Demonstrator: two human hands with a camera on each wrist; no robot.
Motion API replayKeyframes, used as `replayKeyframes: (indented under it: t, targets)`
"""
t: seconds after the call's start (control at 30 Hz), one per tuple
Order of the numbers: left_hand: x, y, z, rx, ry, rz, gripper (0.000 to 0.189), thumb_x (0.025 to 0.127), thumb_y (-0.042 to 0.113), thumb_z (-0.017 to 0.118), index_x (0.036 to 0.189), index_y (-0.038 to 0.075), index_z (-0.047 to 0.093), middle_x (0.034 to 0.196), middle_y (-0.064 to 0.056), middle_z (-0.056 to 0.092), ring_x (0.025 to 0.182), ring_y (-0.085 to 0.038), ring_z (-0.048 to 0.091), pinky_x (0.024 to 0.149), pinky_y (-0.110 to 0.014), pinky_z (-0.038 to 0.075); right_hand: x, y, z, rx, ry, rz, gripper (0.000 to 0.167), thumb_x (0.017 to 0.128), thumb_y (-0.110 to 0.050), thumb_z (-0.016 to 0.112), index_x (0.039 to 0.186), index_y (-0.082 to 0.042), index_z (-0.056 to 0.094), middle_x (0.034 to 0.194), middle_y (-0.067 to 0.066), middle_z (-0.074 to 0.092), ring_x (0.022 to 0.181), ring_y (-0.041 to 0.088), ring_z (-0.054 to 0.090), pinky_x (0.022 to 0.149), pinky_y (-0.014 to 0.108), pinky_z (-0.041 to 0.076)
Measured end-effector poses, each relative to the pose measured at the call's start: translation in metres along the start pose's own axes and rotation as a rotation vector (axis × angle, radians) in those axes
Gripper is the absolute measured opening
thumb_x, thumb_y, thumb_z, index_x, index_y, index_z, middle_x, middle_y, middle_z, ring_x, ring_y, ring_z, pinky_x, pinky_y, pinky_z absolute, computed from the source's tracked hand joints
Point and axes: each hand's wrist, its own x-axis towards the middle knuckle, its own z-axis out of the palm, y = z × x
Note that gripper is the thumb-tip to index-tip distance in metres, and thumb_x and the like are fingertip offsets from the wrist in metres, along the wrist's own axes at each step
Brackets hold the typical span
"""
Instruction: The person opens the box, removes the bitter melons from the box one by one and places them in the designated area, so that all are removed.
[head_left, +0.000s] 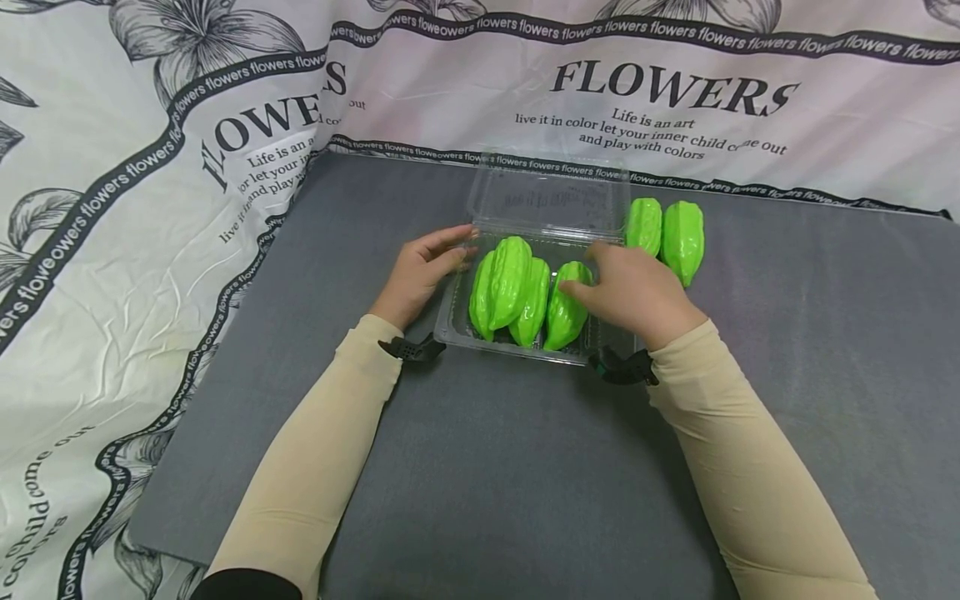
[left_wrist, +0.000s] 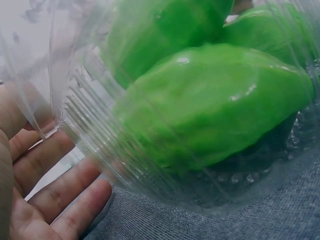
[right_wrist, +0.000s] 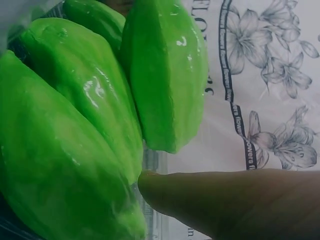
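Several glossy green star fruits [head_left: 510, 283] lie side by side in a clear plastic clamshell box [head_left: 457, 329], its lid [head_left: 551, 196] standing open at the back. At the box's left side is my left hand [head_left: 420, 271]; in the left wrist view its outstretched fingers [left_wrist: 55, 195] touch the ribbed wall. My right hand [head_left: 637, 292] reaches in from the right and holds the rightmost star fruit [head_left: 566, 312], thumb on its left side. Its other fingers are mostly hidden. The right wrist view shows one fingertip [right_wrist: 155, 190] against the star fruits [right_wrist: 65, 165].
Two more star fruits [head_left: 682, 242] lie on the grey table [head_left: 480, 475], outside the box at the back right. White cloth [head_left: 637, 100] printed with flowers and lettering hangs behind and along the left. Dark straps [head_left: 416, 348] circle both wrists.
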Motion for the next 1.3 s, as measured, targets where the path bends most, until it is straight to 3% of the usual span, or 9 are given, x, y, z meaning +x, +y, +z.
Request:
replayKeyframes:
  t: [0.23,0.7,1.3]
  targets:
    - [-0.0005,0.0004,0.0007,0.002,0.002,-0.005,0.042,0.107,0.006,0.059,0.149,0.002,0.058,0.150,-0.014,0.060,0.134,-0.031,0.062,0.107,-0.044,0.055,0.0017,-0.0016,0.0047,-0.014,-0.014,0.005,0.068,0.101,-0.052,0.061,0.148,-0.003,0.057,0.134,0.024,0.068,0.118,0.047,0.066,0.085,0.065,0.056]
    - [-0.0008,0.0007,0.0008,-0.002,0.002,0.004,0.042,0.107,0.005,0.059,0.149,0.002,0.058,0.150,-0.014,0.061,0.133,-0.031,0.062,0.107,-0.043,0.056,0.0028,-0.0029,0.0061,-0.029,0.000,-0.004,0.065,0.100,-0.051,0.063,0.146,-0.004,0.059,0.125,0.023,0.071,0.109,0.044,0.070,0.079,0.062,0.058]
    - [0.0000,0.0012,0.0014,0.000,0.004,0.001,0.042,0.107,0.006,0.060,0.149,0.001,0.058,0.149,-0.015,0.060,0.133,-0.031,0.062,0.108,-0.043,0.055,0.0024,-0.0017,0.0050,-0.013,0.011,-0.019,0.059,0.097,-0.041,0.061,0.142,-0.003,0.061,0.131,0.023,0.069,0.109,0.044,0.069,0.079,0.063,0.057]
